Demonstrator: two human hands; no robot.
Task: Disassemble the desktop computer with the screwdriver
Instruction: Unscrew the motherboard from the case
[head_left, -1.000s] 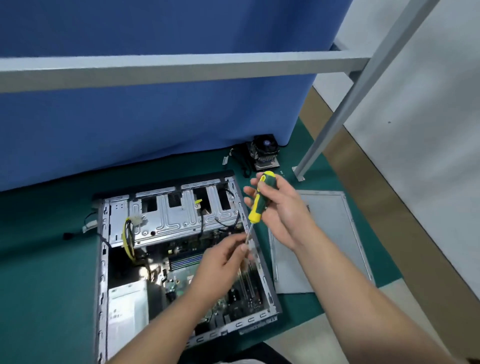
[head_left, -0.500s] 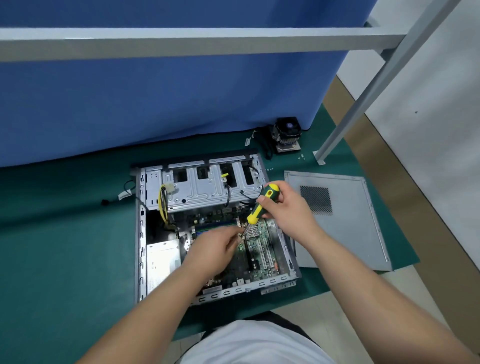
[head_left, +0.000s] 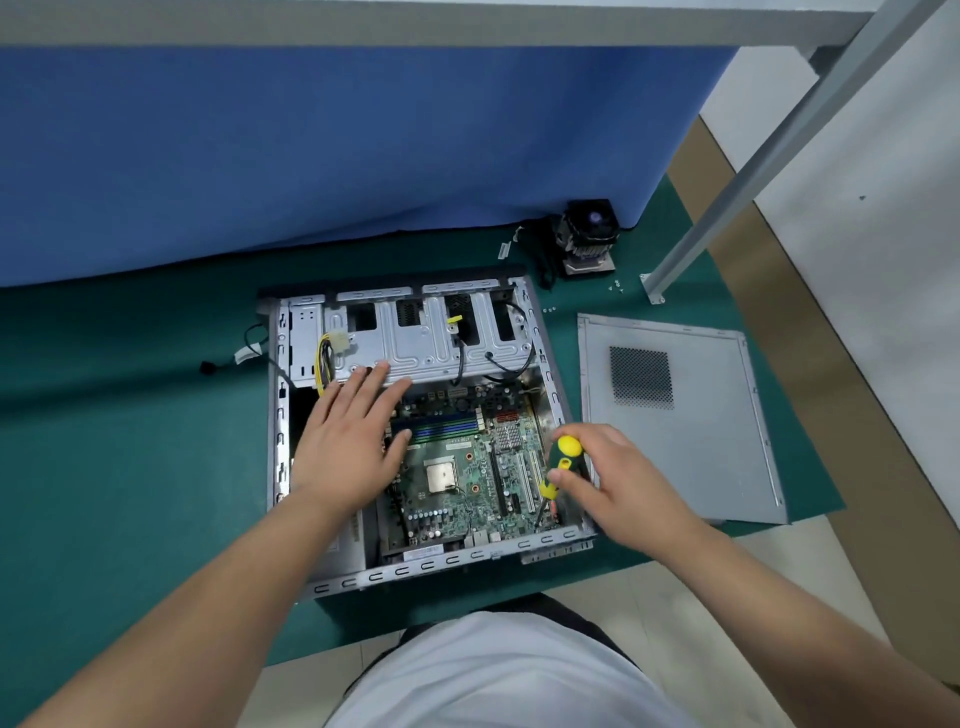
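An open desktop computer case (head_left: 278, 415) lies flat on a green mat, showing its green motherboard (head_left: 467, 467) and a silver drive cage (head_left: 415, 343) at the far end. My left hand (head_left: 348, 441) rests flat with fingers spread over the board's left part, fingertips at the cage's edge. My right hand (head_left: 608, 478) grips a yellow and green screwdriver (head_left: 558, 465), held nearly upright. Its tip points down at the board's near right corner by the case wall.
The removed grey side panel (head_left: 680, 421) lies right of the case. A CPU cooler with fan (head_left: 589, 236) stands by the blue partition (head_left: 311, 156), with small screws (head_left: 615, 286) nearby. A slanted metal frame leg (head_left: 727, 197) meets the mat at the far right. Loose cables (head_left: 244, 353) trail left.
My left hand let go of the screwdriver's tip and spread flat over the board. My right hand carried the screwdriver down to the case's near right corner. The view tilted downward.
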